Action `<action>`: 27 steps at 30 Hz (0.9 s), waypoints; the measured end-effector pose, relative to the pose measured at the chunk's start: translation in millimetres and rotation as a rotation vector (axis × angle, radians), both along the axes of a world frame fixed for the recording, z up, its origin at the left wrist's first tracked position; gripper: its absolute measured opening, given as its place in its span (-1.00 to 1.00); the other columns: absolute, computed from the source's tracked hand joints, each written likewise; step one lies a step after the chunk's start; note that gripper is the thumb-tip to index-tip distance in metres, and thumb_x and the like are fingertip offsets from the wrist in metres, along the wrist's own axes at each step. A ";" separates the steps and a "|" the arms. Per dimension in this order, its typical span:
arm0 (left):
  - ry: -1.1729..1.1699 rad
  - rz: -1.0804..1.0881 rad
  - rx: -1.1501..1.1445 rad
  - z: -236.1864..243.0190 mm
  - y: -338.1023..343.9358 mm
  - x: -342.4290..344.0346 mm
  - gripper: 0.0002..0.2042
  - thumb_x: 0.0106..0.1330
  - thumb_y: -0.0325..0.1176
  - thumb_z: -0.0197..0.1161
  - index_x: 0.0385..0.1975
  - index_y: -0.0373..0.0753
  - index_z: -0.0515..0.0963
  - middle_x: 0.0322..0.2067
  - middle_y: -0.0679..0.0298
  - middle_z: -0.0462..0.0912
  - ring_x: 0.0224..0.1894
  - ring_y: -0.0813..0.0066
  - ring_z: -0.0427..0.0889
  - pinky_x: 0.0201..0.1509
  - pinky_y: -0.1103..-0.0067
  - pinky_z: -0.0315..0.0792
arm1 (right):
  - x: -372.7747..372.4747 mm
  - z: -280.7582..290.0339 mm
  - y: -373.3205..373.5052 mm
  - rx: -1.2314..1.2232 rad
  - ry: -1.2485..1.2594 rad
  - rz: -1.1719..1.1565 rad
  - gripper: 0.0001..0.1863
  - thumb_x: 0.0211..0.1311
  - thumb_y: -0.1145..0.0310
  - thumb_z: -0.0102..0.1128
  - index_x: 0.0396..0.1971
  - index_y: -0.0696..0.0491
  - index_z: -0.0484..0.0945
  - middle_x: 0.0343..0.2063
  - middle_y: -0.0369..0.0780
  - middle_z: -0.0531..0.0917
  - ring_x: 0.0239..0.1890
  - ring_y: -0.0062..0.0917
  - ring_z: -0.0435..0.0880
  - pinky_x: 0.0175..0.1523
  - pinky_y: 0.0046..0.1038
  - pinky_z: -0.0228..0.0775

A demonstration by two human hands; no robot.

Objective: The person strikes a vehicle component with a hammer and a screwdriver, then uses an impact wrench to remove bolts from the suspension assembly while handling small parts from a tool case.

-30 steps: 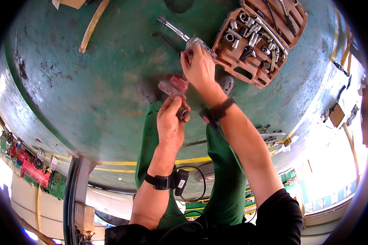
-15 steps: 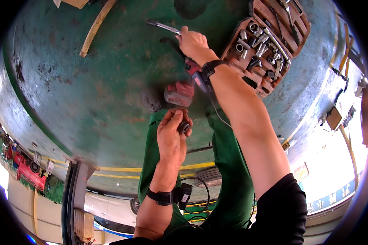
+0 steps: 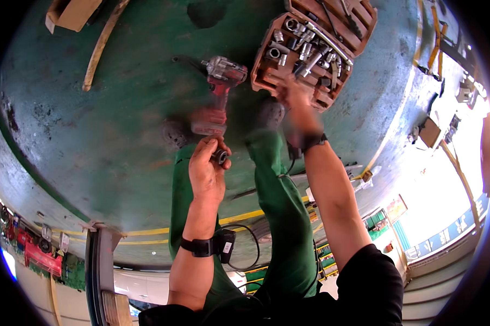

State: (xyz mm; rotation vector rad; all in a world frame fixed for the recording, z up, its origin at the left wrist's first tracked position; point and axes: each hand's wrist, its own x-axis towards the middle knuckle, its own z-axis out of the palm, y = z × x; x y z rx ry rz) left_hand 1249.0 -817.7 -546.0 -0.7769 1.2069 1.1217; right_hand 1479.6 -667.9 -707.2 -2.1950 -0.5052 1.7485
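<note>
My left hand [image 3: 208, 163] is closed on a dark round socket [image 3: 221, 157], below the battery of a red-and-silver cordless impact wrench [image 3: 223, 81], which lies on the green floor with no extension visible on its nose. My right hand [image 3: 298, 103] is smeared by motion at the lower edge of an open brown tool case [image 3: 266, 76], so its fingers are unclear. Chrome sockets and bars fill the case, among them a chrome extension bar [image 3: 315, 61] lying across other sockets.
A cardboard box [image 3: 76, 13] and a long wooden strip [image 3: 101, 46] lie at the upper left. A grey post [image 3: 98, 255] stands at the lower left, with red equipment [image 3: 41, 259] beyond. Yellow lines cross the floor behind my legs.
My right hand has left the impact wrench and moved to the case. The extension is off the wrench's nose, and a chrome bar now lies over the sockets.
</note>
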 end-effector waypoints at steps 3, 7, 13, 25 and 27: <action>0.030 0.059 -0.013 -4.3 -10.8 -0.5 -0.87 0.34 -0.38 0.08 -0.22 -0.26 0.48 -0.35 0.29 0.50 -0.28 0.44 0.51 -0.38 0.57 0.32 | -75.2 8.6 -70.1 -0.190 0.096 0.482 -0.64 0.16 0.10 0.34 -0.39 0.14 0.59 -0.52 -0.30 0.60 -0.52 -0.61 0.48 -0.41 -0.52 0.34; 0.023 0.153 0.026 -6.4 -4.6 -10.7 -0.82 0.31 -0.42 0.05 -0.17 -0.30 0.49 -0.33 0.26 0.53 -0.26 0.43 0.53 -0.35 0.54 0.37 | -131.2 -41.1 -111.4 -0.066 -0.136 0.419 -0.50 -0.15 0.17 0.55 -0.29 0.16 0.52 -0.38 -0.22 0.65 -0.35 -0.50 0.62 -0.20 -0.41 0.47; 0.194 0.114 0.069 -1.9 -3.0 -31.8 -0.79 0.43 -0.33 0.11 -0.10 -0.33 0.50 -0.28 0.23 0.60 -0.27 0.41 0.63 -0.31 0.56 0.48 | -155.9 -46.2 -81.4 -0.030 -0.023 0.226 -0.65 -0.19 0.55 0.41 -0.31 0.10 0.51 -0.41 -0.26 0.64 -0.40 -0.54 0.57 -0.33 -0.43 0.40; 0.789 0.009 0.073 209.7 8.2 -70.9 -0.71 0.48 -0.05 0.05 -0.35 -0.14 0.47 -0.58 0.50 0.37 -0.68 0.77 0.24 -0.67 0.74 0.09 | -134.6 371.8 -24.6 0.084 0.428 0.843 -0.55 -0.07 0.39 0.49 -0.13 0.14 0.59 -0.22 -0.22 0.65 -0.13 -0.51 0.60 -0.02 -0.41 0.46; 0.827 0.050 0.161 267.4 22.8 -80.8 -0.70 0.50 -0.06 0.03 -0.34 -0.15 0.47 -0.58 0.50 0.37 -0.68 0.78 0.24 -0.67 0.74 0.09 | -142.7 425.5 -21.6 0.145 0.507 0.958 -0.57 -0.02 0.45 0.48 -0.08 0.11 0.61 -0.28 -0.34 0.66 -0.17 -0.56 0.58 -0.07 -0.46 0.46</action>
